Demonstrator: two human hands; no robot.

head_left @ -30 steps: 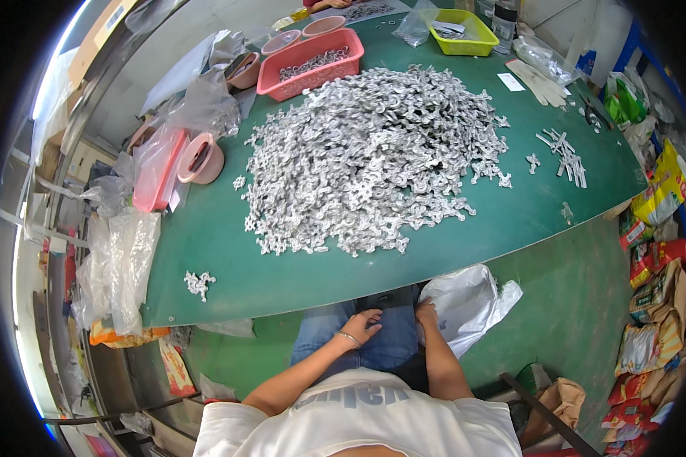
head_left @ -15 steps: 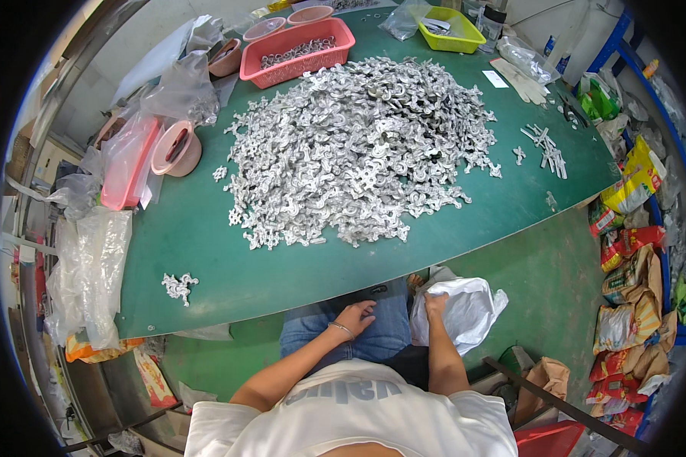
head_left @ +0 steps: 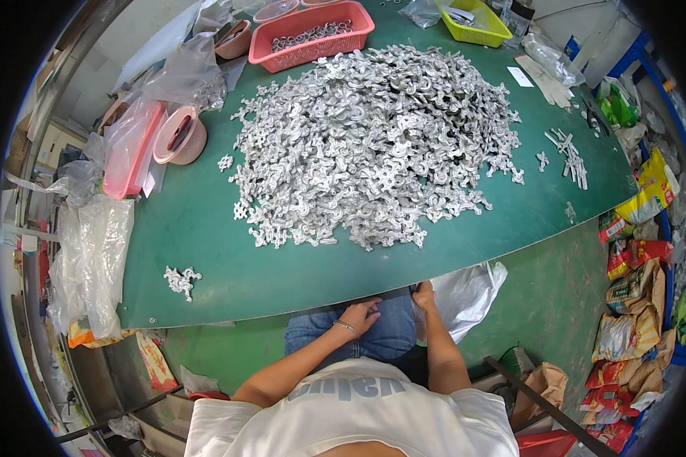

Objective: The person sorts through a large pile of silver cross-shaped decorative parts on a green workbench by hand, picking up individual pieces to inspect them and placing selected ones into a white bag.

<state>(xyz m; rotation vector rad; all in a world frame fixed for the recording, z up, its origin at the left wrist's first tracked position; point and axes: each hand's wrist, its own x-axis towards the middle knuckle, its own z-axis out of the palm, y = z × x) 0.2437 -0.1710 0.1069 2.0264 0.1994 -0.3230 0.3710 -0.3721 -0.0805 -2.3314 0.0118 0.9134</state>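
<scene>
Under the near edge of the table, my left hand (head_left: 360, 314) lies on my jeans (head_left: 395, 324), fingers loosely bent and slightly apart, with nothing visible in it. My right hand (head_left: 424, 295) is closed beside my right thigh, its fingertips at the table edge next to a small dark thing I cannot make out. A white sack (head_left: 459, 301) hangs or lies just right of that hand, partly under the table. A large heap of silvery metal pieces (head_left: 373, 145) covers the middle of the green table (head_left: 229, 286).
A small cluster of pieces (head_left: 181, 282) lies at the near left. Behind the heap stand a pink basket of rings (head_left: 312, 47) and a yellow-green basket (head_left: 474, 30). Thin metal strips (head_left: 570, 160) and a glove (head_left: 547, 80) lie at the right. Packed shelves (head_left: 648, 305) line the right side.
My right hand has shifted slightly left and up from the sack toward the table edge. The view has tilted, so the table covers more of my lap and the sack. The left hand stays in place.
</scene>
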